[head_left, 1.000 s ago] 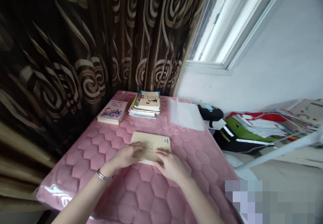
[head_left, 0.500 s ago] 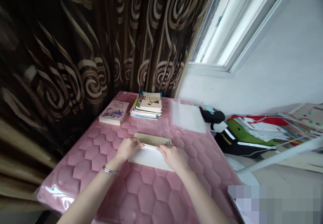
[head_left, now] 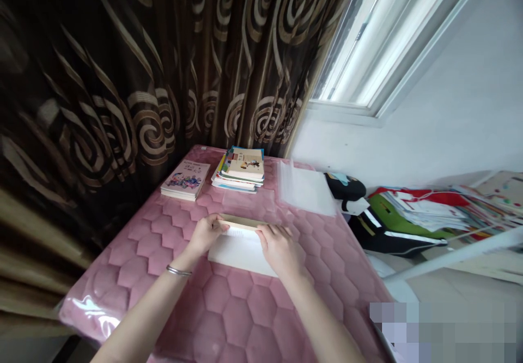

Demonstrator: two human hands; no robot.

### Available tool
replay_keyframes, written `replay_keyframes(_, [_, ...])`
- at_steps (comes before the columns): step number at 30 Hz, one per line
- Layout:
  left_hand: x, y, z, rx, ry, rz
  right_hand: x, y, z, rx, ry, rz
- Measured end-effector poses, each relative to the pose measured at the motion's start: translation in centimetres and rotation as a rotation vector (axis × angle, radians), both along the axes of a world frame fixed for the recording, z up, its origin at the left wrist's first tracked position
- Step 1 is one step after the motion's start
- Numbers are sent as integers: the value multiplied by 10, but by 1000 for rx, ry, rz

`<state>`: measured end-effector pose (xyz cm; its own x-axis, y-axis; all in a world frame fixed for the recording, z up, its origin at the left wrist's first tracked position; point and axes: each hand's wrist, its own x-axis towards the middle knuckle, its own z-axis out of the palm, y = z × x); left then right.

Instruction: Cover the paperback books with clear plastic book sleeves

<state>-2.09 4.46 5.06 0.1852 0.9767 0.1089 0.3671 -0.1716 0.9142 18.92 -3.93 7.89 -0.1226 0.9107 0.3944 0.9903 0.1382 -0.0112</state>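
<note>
A book (head_left: 243, 251) with pale pages lies crosswise in front of me, opened with its upper part raised and tilted. My left hand (head_left: 205, 234) is closed on the raised part near its left end, thumb and fingers pinching the edge. At the right end my right hand (head_left: 281, 249) grips the same raised part, thumb on the near side and fingers over the top. Small print shows on the inner side between the thumbs. Below it a blank white page faces up. The pink quilted tabletop (head_left: 229, 314) under clear plastic supports the book.
Behind the book, a flat clear plastic sheet (head_left: 249, 200) lies on the table. Farther back are a pink-covered book stack (head_left: 186, 179), a mixed book stack (head_left: 241, 169) and white translucent sleeves (head_left: 308, 188). Bags and papers (head_left: 425, 210) are piled at the right. A patterned curtain (head_left: 163, 68) hangs behind.
The raised part of the book has tipped away from me. Its barcoded tan outside has gone from sight, and printed lines inside now show. Both hands keep their grip.
</note>
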Motion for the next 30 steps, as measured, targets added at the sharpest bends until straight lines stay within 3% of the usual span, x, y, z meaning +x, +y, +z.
replay_keyframes(5, [7,-3,5,84,126,77,-17,1,-26,159,-91,179])
replay_keyframes(8, [14,-23,5,379,321,275,-19,5,-35,158,-62,195])
replay_keyframes(10, [19,-43,1,597,480,329,-17,9,-35,134,-24,170])
replay_keyframes(11, [21,-54,-2,669,553,248,-15,11,-34,124,-10,165])
replay_keyframes(13, [27,-73,-8,760,652,-49,-13,15,-30,108,-2,177])
replay_keyframes(16, [33,-86,-21,773,734,-351,-11,21,-27,84,-17,193])
replay_keyframes(20, [37,-77,-30,738,801,-383,-9,27,-24,50,-32,166])
replay_keyframes(24, [41,-62,-27,741,900,-464,-6,28,-20,-12,-18,97])
replay_keyframes(30, [55,-71,-33,824,1117,-486,-7,31,-15,-53,17,83])
